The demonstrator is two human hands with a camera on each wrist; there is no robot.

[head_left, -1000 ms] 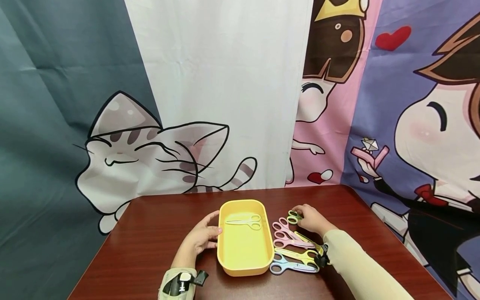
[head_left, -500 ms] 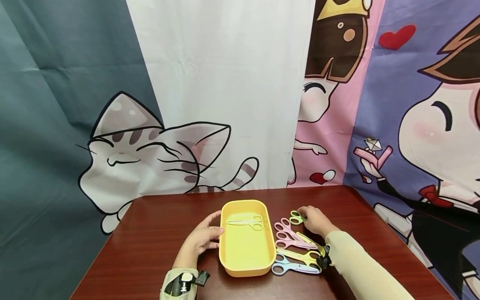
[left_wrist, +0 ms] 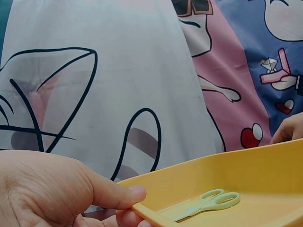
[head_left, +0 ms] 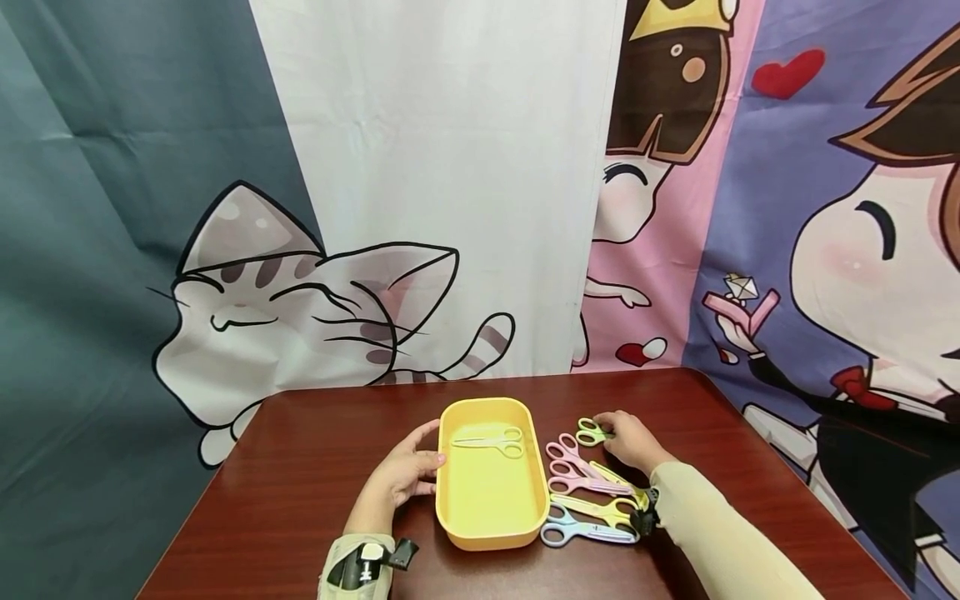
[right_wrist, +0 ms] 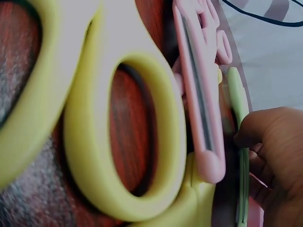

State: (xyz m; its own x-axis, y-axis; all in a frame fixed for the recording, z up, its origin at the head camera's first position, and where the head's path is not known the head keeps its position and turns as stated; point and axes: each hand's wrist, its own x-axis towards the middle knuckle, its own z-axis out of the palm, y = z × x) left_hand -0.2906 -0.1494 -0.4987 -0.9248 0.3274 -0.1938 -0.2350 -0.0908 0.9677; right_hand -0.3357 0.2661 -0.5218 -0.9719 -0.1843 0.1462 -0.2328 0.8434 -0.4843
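My left hand (head_left: 405,471) holds the left side of a yellow plastic tray (head_left: 491,512), thumb over the rim and fingers against the outside wall. Inside it, near the far end, lies a pair of pale yellow-green scissors (head_left: 495,443). To the right of the tray my right hand (head_left: 632,440) pinches green scissors (head_left: 588,432) by the middle, their finger loops pointing left. In the right wrist view the thumb presses the green scissors (right_wrist: 238,92) from one side, fingers curled on the other; most of the blade part is hidden by the hand.
Between tray and right forearm lie pink scissors (head_left: 581,482), yellow scissors (head_left: 603,510) and blue scissors (head_left: 588,532), partly overlapping. Their near ends sit by the right wrist's camera strap (head_left: 645,512). A printed curtain (head_left: 450,167) hangs behind the brown table (head_left: 262,500).
My right hand has shifted slightly right along the green scissors, so more of their loops shows. The left hand and the tray stay in place.
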